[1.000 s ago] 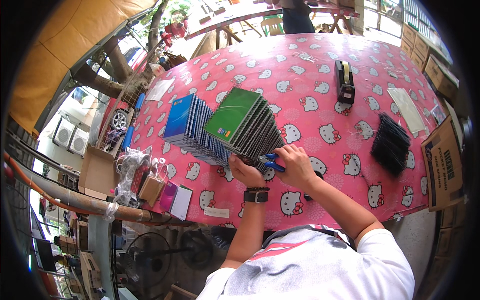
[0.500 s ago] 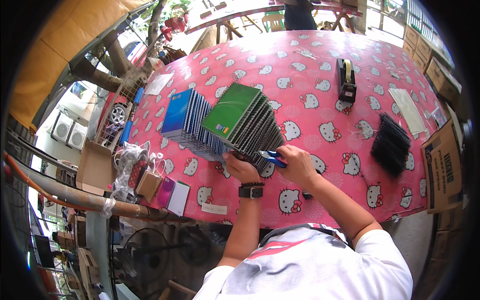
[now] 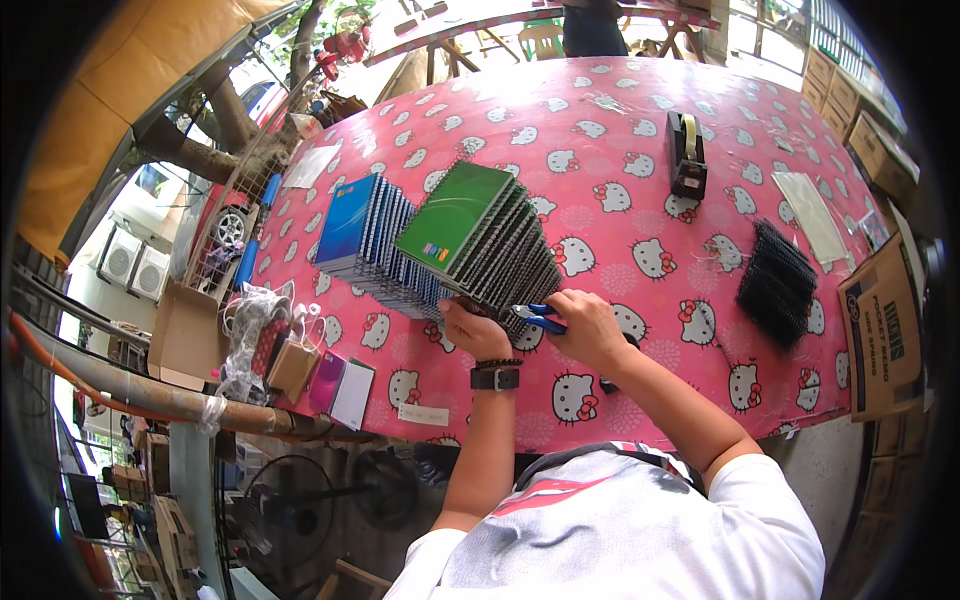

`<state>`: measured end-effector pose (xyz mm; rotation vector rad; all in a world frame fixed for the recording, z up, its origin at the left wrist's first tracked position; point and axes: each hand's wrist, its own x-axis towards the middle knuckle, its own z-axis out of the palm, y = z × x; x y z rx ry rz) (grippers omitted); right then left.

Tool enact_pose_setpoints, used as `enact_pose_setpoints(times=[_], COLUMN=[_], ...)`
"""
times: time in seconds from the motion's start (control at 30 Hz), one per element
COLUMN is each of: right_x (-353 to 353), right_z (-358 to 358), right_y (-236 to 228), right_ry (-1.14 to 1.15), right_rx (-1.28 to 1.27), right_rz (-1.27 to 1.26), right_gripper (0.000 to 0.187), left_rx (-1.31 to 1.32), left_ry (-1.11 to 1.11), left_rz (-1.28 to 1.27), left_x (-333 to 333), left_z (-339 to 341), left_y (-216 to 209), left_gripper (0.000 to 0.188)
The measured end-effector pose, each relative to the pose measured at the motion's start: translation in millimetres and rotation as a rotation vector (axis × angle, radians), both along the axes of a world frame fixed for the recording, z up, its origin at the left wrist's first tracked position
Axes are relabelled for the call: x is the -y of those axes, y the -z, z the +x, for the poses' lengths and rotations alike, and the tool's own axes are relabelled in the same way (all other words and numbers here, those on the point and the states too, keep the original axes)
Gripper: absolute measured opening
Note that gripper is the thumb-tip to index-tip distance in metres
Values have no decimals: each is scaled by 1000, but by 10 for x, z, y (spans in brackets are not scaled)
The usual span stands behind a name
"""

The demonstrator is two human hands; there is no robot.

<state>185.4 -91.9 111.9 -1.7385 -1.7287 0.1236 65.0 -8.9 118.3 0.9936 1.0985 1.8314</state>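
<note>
A tall stack of green-covered spiral notebooks (image 3: 455, 218) stands in front of me, its black wire bindings facing right. At the near lower corner of this stack, my left hand (image 3: 474, 332) is closed on a notebook low in the pile; its fingertips are partly hidden. My right hand (image 3: 588, 328) grips a small pair of blue-handled cutting pliers (image 3: 541, 320), jaws pointing left at the binding near the stack's bottom. Beside the green pile on the left is a stack of blue spiral notebooks (image 3: 350, 222).
A tape dispenser (image 3: 686, 160) stands at the far right. Nearer lie black wire spirals (image 3: 776, 285) beside a cardboard box (image 3: 882, 325). At left are a plastic-wrapped bundle (image 3: 252, 340) and a small purple-covered notepad (image 3: 343, 388). A patterned pink cloth (image 3: 660, 385) covers the table.
The whole view has shifted slightly. Both hands stay at the stack's lower corner, and the pliers remain by the binding with only a slight change of angle.
</note>
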Motion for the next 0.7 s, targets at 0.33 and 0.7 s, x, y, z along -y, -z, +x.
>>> enact_pose_setpoints(times=[0.33, 0.7], right_x=[-37, 194], right_z=[-66, 39], right_y=[-16, 353], right_ry=[-19, 47], right_rx=[-16, -233], right_rz=[-137, -94], right_gripper=[34, 34], left_rx=[-51, 699], left_ry=[-20, 363], left_rz=[35, -289], left_x=[13, -89], left_z=[18, -586], left_y=[-10, 259], left_gripper=[56, 43])
